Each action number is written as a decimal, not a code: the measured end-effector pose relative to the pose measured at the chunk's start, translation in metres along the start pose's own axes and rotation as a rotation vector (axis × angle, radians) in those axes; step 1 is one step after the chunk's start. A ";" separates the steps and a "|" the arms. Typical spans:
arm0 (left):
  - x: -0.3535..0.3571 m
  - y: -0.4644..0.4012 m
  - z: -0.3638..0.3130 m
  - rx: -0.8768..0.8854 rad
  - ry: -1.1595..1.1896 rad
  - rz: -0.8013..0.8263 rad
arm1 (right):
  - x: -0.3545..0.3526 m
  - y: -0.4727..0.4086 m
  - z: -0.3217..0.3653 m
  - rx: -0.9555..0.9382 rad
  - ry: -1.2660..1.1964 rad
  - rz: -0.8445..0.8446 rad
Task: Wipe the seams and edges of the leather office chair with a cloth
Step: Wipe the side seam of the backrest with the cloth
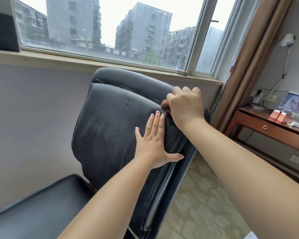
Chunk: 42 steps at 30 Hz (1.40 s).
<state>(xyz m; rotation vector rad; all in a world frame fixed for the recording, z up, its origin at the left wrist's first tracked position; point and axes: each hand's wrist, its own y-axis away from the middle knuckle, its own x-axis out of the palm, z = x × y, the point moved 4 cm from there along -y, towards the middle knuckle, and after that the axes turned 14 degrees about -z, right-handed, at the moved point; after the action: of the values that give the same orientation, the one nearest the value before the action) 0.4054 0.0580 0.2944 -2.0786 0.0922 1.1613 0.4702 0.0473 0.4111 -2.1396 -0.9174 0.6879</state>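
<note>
- Left hand, fingers straight, presses flat on the chair backrest.
- Just above it, right hand clenches a brownish cloth, seemingly at the seam.

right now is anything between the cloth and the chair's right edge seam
Nothing visible. The right hand grips the brown cloth directly against the backrest seam. The left hand lies flat on the leather beside it, not across it.

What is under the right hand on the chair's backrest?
A bunched reddish-brown cloth pokes out beneath the right hand, pressed against the upper right edge seam of the black leather office chair. Most of the cloth is hidden by the curled fingers.
</note>
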 end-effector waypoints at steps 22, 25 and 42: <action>-0.002 0.001 0.003 0.051 0.032 -0.004 | -0.005 -0.002 0.004 -0.026 -0.131 0.075; -0.001 -0.003 0.007 0.047 0.037 -0.016 | 0.002 -0.008 0.011 0.009 -0.138 0.106; -0.002 0.009 0.001 0.106 0.055 0.012 | -0.029 0.008 -0.019 0.108 -0.241 0.259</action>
<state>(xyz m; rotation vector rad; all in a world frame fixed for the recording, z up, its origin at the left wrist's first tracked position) 0.3997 0.0518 0.2906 -2.0194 0.1886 1.0827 0.4686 0.0143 0.4222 -2.1297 -0.7115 1.1183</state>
